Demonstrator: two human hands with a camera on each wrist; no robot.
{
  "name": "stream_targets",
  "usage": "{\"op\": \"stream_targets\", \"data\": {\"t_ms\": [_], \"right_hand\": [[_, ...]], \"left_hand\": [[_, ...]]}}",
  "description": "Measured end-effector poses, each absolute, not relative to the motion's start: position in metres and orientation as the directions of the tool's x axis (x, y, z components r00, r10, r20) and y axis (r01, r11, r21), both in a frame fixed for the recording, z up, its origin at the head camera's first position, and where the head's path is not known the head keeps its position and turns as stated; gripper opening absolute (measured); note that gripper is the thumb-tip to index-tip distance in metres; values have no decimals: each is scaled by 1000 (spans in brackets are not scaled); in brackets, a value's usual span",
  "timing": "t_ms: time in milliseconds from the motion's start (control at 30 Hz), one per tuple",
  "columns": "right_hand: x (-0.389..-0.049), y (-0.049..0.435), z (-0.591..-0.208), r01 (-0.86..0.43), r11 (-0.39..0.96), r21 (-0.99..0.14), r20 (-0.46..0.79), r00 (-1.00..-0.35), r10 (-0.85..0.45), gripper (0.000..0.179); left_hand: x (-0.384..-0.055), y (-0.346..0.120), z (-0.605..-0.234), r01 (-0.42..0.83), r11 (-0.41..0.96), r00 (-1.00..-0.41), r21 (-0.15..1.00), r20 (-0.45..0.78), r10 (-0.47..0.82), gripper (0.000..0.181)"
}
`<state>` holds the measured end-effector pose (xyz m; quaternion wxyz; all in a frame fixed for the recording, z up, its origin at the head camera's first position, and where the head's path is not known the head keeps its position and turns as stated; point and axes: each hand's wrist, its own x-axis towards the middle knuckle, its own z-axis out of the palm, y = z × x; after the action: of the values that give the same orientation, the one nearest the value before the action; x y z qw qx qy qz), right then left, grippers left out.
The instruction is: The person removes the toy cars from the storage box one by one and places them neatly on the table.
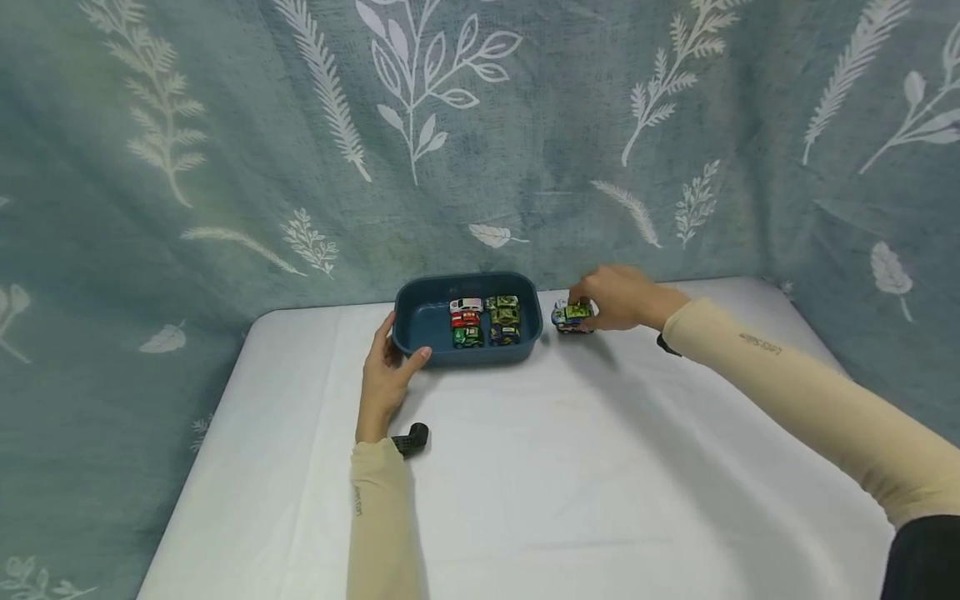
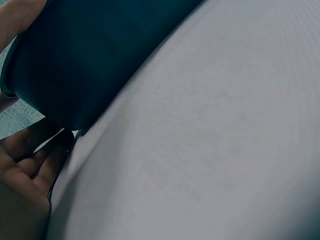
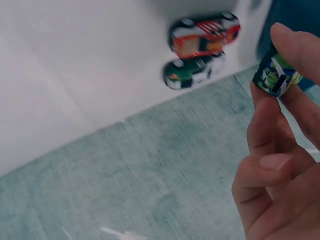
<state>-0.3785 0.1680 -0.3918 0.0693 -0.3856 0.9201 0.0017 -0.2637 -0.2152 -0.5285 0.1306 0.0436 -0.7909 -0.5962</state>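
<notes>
A dark blue plastic basin (image 1: 468, 358) stands at the back of the table, holding several toy cars in two columns, among them a white car (image 1: 466, 305), a red car (image 1: 465, 320) and a dark blue car (image 1: 505, 335). My left hand (image 1: 382, 385) grips its near left corner, thumb on the rim and fingers along the outside. To the right of the basin, my right hand (image 1: 618, 297) pinches a green patterned toy car (image 3: 276, 75) between thumb and fingers. Beyond it in the right wrist view are a red-and-white car (image 3: 205, 35) and a green-and-white car (image 3: 194, 71).
White cloth covers the table (image 1: 525, 467). A leaf-printed teal curtain (image 1: 555, 125) hangs right behind the basin and along both sides. A black wrist-camera mount (image 1: 411, 439) sticks out from my left wrist just above the cloth.
</notes>
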Motion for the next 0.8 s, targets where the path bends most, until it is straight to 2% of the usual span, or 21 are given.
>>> {"op": "stream_targets", "data": {"t_ms": [200, 400, 633, 800], "right_hand": [[-369, 180, -416, -713, 699, -55, -136, -689, -712, 40], [-360, 189, -439, -666, 739, -100, -171, -720, -672, 46], [-361, 190, -451, -664, 742, -92, -110, -734, -671, 44], [-361, 189, -454, -662, 744, -90, -109, -736, -668, 44]], "left_hand": [[-261, -214, -530, 65, 285, -963, 956, 135, -232, 91], [-260, -213, -530, 58, 293, -963, 954, 131, -236, 88], [-263, -214, -528, 62, 301, -962, 951, 138, -235, 89], [-263, -215, -526, 65, 289, -964, 955, 135, -230, 90]]}}
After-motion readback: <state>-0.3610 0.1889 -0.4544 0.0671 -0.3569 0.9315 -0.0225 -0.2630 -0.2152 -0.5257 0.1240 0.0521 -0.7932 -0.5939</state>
